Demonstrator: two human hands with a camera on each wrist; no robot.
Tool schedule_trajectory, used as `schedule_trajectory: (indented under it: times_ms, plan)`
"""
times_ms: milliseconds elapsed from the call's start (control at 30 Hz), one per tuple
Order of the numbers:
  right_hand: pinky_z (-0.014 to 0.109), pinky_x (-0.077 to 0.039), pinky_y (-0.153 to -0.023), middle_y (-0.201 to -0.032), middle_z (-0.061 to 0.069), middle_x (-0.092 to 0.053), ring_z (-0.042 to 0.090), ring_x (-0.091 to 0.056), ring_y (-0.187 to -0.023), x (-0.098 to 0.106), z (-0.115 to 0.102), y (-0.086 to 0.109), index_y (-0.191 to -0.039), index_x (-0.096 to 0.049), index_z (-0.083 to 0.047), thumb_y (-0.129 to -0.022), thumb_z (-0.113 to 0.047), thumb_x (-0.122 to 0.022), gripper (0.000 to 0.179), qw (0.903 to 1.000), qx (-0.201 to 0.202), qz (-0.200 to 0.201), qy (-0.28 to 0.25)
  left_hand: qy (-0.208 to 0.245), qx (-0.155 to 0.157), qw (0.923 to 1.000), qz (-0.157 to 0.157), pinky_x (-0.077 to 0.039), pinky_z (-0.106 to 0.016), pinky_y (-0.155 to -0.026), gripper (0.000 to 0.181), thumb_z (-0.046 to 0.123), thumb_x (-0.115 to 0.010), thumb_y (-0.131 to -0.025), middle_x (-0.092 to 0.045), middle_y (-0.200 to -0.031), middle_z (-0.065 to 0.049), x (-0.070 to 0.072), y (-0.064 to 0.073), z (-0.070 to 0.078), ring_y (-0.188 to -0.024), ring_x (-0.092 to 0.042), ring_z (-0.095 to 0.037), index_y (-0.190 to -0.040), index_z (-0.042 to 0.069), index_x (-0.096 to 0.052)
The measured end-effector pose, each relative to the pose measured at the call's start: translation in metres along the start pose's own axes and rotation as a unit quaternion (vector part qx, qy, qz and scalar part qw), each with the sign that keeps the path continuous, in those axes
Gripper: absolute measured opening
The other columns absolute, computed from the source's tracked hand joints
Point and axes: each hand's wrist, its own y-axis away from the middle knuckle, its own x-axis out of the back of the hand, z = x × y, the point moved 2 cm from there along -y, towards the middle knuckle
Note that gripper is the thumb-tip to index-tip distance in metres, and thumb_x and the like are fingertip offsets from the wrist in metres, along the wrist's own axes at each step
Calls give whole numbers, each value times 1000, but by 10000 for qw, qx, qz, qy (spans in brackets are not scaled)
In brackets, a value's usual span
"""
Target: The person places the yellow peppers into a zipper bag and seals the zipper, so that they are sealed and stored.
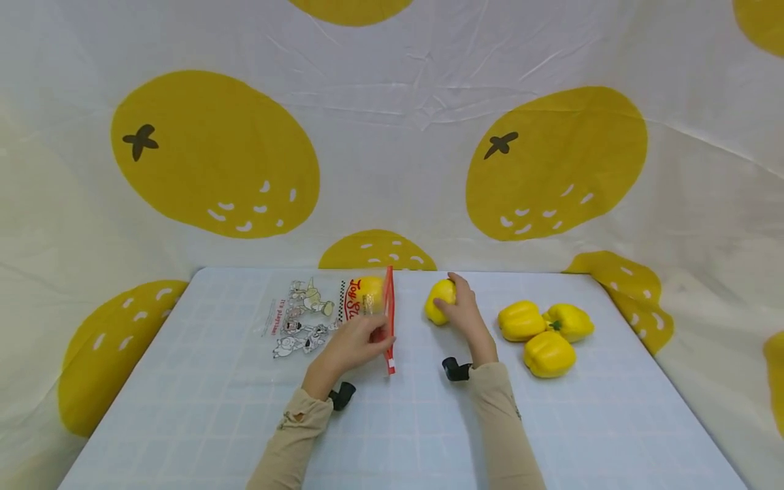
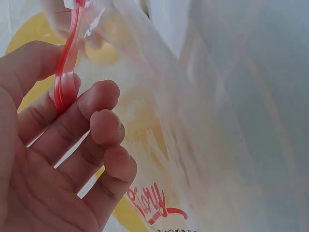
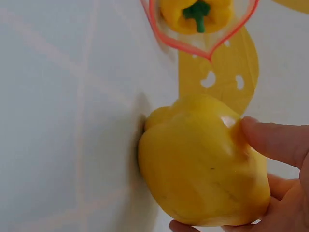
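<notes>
My left hand (image 1: 357, 345) pinches the red zip edge (image 2: 66, 79) of a clear printed zip bag (image 1: 306, 320) between thumb and index finger. The bag's mouth gapes toward the right, and one yellow bell pepper (image 3: 198, 14) with a green stem lies inside it. Right of the mouth, my right hand (image 1: 467, 314) grips another yellow bell pepper (image 3: 205, 164), thumb on one side and fingers on the other. That pepper is close to the tabletop; whether it touches cannot be told.
Three more yellow bell peppers (image 1: 549, 354) sit grouped on the right of the pale checked tabletop (image 1: 416, 435). A white cloth with large yellow fruit prints (image 1: 214, 153) hangs behind and at the sides. Black wrist cameras (image 1: 456, 369) are strapped at both wrists.
</notes>
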Motion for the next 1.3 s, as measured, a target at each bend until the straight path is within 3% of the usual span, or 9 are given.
schedule_trajectory:
  times_ms: [200,333,467,600,700,833,933,1133,1300]
  plan:
    - [56,-27,-111,-151,17,-31,36,-35,-132,-18,6,2,-147,-40,-10,-91,-8,-64,61,9940,182,115,-1069,36,-22,10000,42,-38,-24,-57,23,16,-74,-88,-46,-66,9,1,1,-1,-62,-46,-11,-75,17,-54]
    - [57,-24,-112,-153,17,-28,36,-33,-134,-25,13,4,-152,-35,-18,-93,-12,-65,66,9881,204,32,-1521,4,-83,10000,4,-39,-24,-57,22,18,-73,-89,-47,-67,10,0,0,-1,-62,-46,-10,-77,18,-55]
    - [53,-25,-113,-154,15,-30,33,-35,-134,-31,19,6,-155,-25,-19,-93,-23,-69,77,9814,-237,67,-1901,44,-97,9999,14,-40,-23,-57,20,20,-74,-88,-48,-66,10,1,1,-2,-62,-47,-8,-78,18,-57]
    - [48,-36,-108,-144,16,-43,31,-45,-125,-39,18,7,-151,-31,-13,-87,-31,-77,80,9718,-667,283,-2245,108,-125,9999,22,-39,-24,-56,20,19,-75,-87,-49,-66,8,2,2,-2,-62,-47,-9,-78,17,-57]
    - [42,-43,-101,-133,18,-53,30,-52,-115,-46,15,6,-145,-37,-8,-84,-30,-80,78,9638,-745,464,-2519,121,-128,9998,-8,-40,-24,-56,20,20,-76,-86,-51,-67,7,2,2,-3,-62,-47,-9,-78,15,-58]
    - [38,-48,-97,-129,19,-56,29,-56,-112,-55,10,4,-142,-38,-7,-84,-26,-80,75,9453,-857,539,-3102,181,-133,9997,-71,-40,-23,-56,21,21,-78,-85,-51,-66,7,2,1,-3,-61,-47,-9,-81,14,-60]
    - [38,-50,-96,-132,20,-54,30,-56,-113,-59,7,3,-141,-37,-7,-86,-25,-79,71,9374,-909,528,-3320,253,-132,9995,-128,-39,-23,-55,21,22,-80,-84,-50,-66,8,2,1,-4,-60,-46,-8,-83,11,-62]
    - [42,-45,-101,-138,20,-46,32,-51,-118,-62,3,3,-144,-36,-8,-91,-22,-73,66,9390,-981,467,-3262,240,-22,9994,-239,-39,-23,-56,25,25,-81,-83,-52,-67,5,2,0,-3,-61,-47,-9,-87,7,-64]
    - [44,-43,-104,-140,21,-44,33,-50,-120,-63,-1,3,-147,-32,-7,-94,-17,-65,63,9304,-1083,224,-3494,213,-40,9994,-255,-39,-24,-57,26,24,-82,-82,-53,-68,3,2,1,-2,-62,-47,-9,-86,10,-61]
